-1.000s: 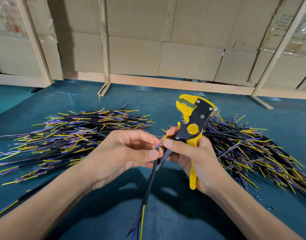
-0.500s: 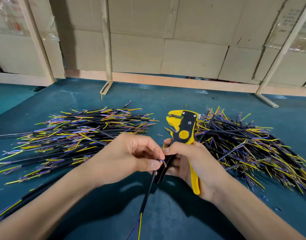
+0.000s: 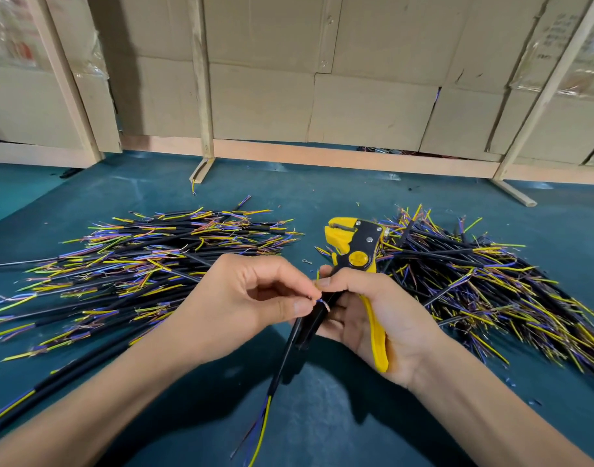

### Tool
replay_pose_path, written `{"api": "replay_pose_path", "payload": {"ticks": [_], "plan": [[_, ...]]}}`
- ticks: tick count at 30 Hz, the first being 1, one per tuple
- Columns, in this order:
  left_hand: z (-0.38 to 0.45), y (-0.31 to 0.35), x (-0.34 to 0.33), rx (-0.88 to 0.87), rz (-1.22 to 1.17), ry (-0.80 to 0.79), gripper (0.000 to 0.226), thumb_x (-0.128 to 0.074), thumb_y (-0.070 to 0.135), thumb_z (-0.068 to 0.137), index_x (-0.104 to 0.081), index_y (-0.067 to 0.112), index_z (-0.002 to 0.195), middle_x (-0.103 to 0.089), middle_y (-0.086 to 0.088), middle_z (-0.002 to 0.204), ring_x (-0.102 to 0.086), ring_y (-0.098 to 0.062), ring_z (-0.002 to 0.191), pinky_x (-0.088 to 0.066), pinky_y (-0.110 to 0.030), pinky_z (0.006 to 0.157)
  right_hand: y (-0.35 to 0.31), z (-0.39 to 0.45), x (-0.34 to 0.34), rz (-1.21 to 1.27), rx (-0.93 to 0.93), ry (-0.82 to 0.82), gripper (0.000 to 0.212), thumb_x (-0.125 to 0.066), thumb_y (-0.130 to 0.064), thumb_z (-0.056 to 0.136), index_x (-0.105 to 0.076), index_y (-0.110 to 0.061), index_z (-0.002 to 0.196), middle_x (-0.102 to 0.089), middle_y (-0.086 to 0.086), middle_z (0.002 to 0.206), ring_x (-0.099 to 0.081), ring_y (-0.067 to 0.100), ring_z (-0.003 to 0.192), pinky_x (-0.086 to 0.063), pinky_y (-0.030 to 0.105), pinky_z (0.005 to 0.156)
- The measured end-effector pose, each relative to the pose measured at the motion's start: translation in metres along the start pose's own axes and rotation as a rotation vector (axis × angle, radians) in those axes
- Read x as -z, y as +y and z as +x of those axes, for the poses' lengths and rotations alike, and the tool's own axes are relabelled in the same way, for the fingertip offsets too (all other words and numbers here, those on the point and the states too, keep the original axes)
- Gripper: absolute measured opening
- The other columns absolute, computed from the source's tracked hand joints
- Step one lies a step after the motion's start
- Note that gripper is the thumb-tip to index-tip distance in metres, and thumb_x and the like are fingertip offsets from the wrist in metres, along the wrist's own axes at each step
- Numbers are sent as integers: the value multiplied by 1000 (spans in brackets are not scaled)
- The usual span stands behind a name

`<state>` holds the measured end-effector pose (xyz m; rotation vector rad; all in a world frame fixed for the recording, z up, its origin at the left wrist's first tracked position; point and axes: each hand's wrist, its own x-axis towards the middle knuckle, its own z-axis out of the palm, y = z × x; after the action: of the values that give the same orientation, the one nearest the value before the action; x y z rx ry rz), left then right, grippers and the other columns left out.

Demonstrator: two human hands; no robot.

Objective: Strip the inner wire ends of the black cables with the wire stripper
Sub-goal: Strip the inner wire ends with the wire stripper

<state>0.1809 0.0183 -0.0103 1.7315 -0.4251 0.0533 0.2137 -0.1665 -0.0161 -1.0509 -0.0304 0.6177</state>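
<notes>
Both hands meet over the teal mat [image 3: 322,433]. My left hand [image 3: 251,298] pinches a thin blue inner wire [image 3: 319,301] between thumb and forefinger at the top end of one black cable [image 3: 288,352], which runs down toward me and splays into yellow and blue strands at its near end. My right hand [image 3: 376,311] is curled round the yellow-and-black wire stripper [image 3: 356,251], its head tilted up and away from me, one yellow handle lying across my palm (whether the stripper's head is open I cannot tell). One heap of black cables [image 3: 137,261] lies to the left, another heap [image 3: 490,284] to the right, just behind the stripper. Cardboard panels [image 3: 373,106] in wooden frames stand beyond the mat.
</notes>
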Motion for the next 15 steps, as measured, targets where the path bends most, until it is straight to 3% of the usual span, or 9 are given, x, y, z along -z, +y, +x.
{"api": "replay_pose_path", "payload": {"ticks": [3, 7, 11, 15], "plan": [[2, -1, -3, -46, -9, 43, 25, -73, 5, 83, -66, 13, 106, -75, -3, 89, -70, -16, 79, -57, -21, 70, -2, 2, 2, -79, 161, 20, 31, -73, -5, 69, -64, -9, 98, -67, 19, 84, -68, 34, 74, -62, 51, 75], [3, -2, -4, -105, -144, 179, 30, -72, 10, 84, -53, 13, 108, -68, -7, 93, -72, -26, 76, -59, -38, 55, -3, 3, 4, -120, 300, 53, 18, -73, -9, 74, -66, -6, 90, -65, 20, 82, -68, 38, 70, -59, 51, 69], [3, -4, 4, -339, 78, 333, 27, -66, 9, 91, -53, 29, 104, -70, -1, 100, -69, -26, 78, -53, -35, 67, 2, 0, 3, -236, 386, 7, 12, -68, -16, 84, -68, -4, 84, -65, 24, 80, -65, 40, 68, -58, 52, 69], [3, -1, 3, -430, 81, 438, 32, -68, 11, 92, -52, 36, 103, -73, 2, 102, -69, -25, 87, -55, -41, 78, 13, -9, -3, -383, 494, -109, 12, -70, -22, 88, -71, -9, 85, -70, 22, 81, -69, 41, 70, -58, 53, 72]]}}
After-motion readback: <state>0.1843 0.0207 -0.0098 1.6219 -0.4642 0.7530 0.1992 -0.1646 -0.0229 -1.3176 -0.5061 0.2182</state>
